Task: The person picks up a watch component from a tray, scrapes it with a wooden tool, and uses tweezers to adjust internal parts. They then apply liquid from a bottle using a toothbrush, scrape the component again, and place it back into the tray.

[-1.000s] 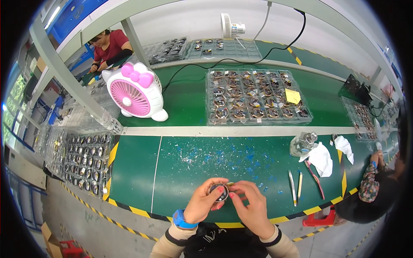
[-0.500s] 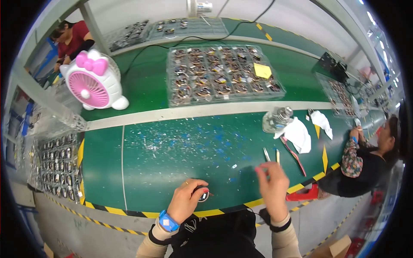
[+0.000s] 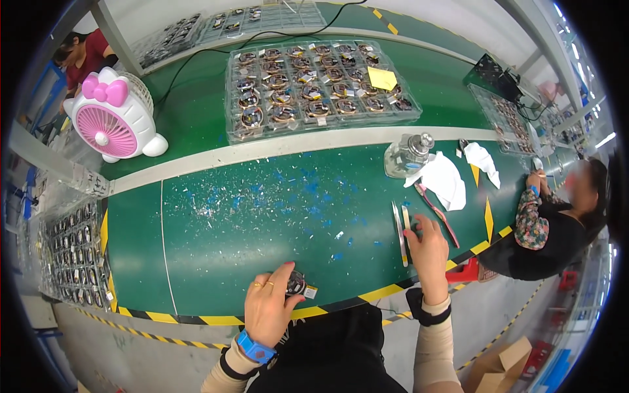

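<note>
My left hand is closed round the edge of a small round electronic part, near the front edge of the green bench. A pale tab sticks out from the part's right side. My right hand is at a thin pale stick, its fingers bent but apart and the thumb tip close against the stick. Whether thumb and stick touch, I cannot tell. Metal tweezers lie just left of the stick. Red-handled pliers or tweezers lie beyond my right hand, to the right.
White and blue scraps litter the bench. A glass bottle stands by a white cloth. Behind are a clear tray of round parts and a pink-white fan. A co-worker sits at right, another far left.
My right hand has moved slightly right, down to the pale stick. My left hand has shifted left, and more of the round part and its tab now shows. The whole view has shifted.
</note>
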### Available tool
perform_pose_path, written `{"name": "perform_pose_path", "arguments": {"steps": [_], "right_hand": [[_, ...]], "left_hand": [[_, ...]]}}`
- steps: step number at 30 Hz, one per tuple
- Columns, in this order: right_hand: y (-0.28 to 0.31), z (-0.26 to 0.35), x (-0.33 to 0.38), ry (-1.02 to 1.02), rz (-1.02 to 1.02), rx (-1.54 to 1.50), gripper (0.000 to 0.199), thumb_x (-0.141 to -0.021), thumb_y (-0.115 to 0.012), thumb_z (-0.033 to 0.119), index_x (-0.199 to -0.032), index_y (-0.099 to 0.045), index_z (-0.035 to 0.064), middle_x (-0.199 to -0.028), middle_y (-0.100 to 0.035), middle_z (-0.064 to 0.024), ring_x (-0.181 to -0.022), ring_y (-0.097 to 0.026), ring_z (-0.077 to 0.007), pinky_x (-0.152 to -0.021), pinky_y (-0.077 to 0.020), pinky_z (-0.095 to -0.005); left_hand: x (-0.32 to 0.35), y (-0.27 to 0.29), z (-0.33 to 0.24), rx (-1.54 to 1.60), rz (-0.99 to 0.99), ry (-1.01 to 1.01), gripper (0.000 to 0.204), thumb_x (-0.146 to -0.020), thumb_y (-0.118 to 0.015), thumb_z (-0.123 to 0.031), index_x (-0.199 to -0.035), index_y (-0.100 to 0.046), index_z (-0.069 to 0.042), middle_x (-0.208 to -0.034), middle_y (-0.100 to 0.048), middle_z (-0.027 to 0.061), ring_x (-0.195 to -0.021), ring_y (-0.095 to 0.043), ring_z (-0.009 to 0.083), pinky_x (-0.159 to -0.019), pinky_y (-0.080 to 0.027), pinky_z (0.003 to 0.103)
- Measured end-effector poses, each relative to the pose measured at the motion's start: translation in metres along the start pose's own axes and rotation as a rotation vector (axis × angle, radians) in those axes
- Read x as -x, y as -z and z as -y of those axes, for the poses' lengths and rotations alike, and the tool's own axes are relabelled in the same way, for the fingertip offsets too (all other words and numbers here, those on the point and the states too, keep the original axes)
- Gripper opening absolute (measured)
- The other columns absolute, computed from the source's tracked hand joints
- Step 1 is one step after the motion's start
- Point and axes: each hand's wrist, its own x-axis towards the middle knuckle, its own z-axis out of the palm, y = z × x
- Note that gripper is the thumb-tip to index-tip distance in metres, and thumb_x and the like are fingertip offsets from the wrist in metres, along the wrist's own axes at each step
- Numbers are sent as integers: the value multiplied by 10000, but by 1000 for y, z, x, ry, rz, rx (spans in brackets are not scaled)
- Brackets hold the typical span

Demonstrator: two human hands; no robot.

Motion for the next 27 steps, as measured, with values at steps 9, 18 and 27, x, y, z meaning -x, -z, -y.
{"name": "perform_pose_path", "arguments": {"steps": [9, 18, 27], "right_hand": [[5, 3, -2, 52, 70, -140, 309, -800, -690, 43, -1103, -634, 21, -845, -627, -129, -627, -604, -270, -566, -475, -363], [38, 44, 9, -224, 452, -787, 171, -875, -613, -42, -1044, -618, -16, -894, -650, -95, -620, -607, -141, -552, -486, -278], [13, 107, 53, 230, 554, -969, 113, -861, -648, -68, -965, -614, -45, -946, -659, -133, -810, -674, -174, -678, -561, -261]], "left_hand": [[9, -5, 6, -23, -50, 0, 705, -682, -830, -186, -1307, -541, -36, -1243, -553, 117, -1068, -517, 326, -917, -400, 437], [3, -4, 5, -83, -48, -3, 672, -670, -847, -253, -1256, -592, -47, -1066, -556, 94, -968, -519, 294, -846, -396, 414], [2, -15, 4, -39, -168, 30, 586, -666, -846, -316, -1166, -647, -84, -992, -549, 69, -909, -516, 269, -805, -383, 403]]}}
